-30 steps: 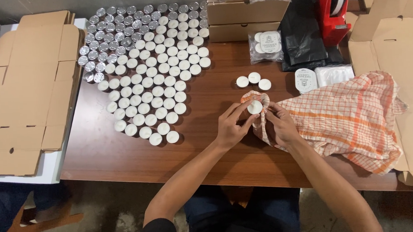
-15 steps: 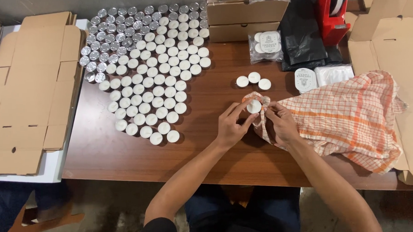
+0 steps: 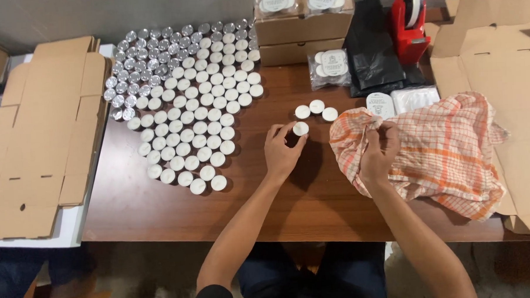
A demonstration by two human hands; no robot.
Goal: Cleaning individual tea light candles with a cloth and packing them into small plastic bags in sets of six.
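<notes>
My left hand [image 3: 283, 151] pinches a white tealight candle [image 3: 300, 128] by its rim, just below a small group of three white tealights [image 3: 316, 109] on the brown table [image 3: 161, 199]. My right hand [image 3: 379, 151] grips a fold of an orange-and-white checked cloth [image 3: 441, 143] that lies crumpled on the table's right side. The two hands are apart, with bare wood between them.
Several white tealights [image 3: 191, 134] and silver empty cups [image 3: 141, 59] cover the table's far left. Flat cardboard boxes [image 3: 35, 127] lie at left and cardboard [image 3: 497, 58] at right. Folded boxes [image 3: 299, 33], bagged candles [image 3: 329, 64], a black bag [image 3: 373, 48] and a red tape dispenser [image 3: 409, 23] stand at the back.
My left hand carried the tealight left and away from the cloth, towards the three loose tealights. My right hand drew the cloth to the right. The camera tilted slightly.
</notes>
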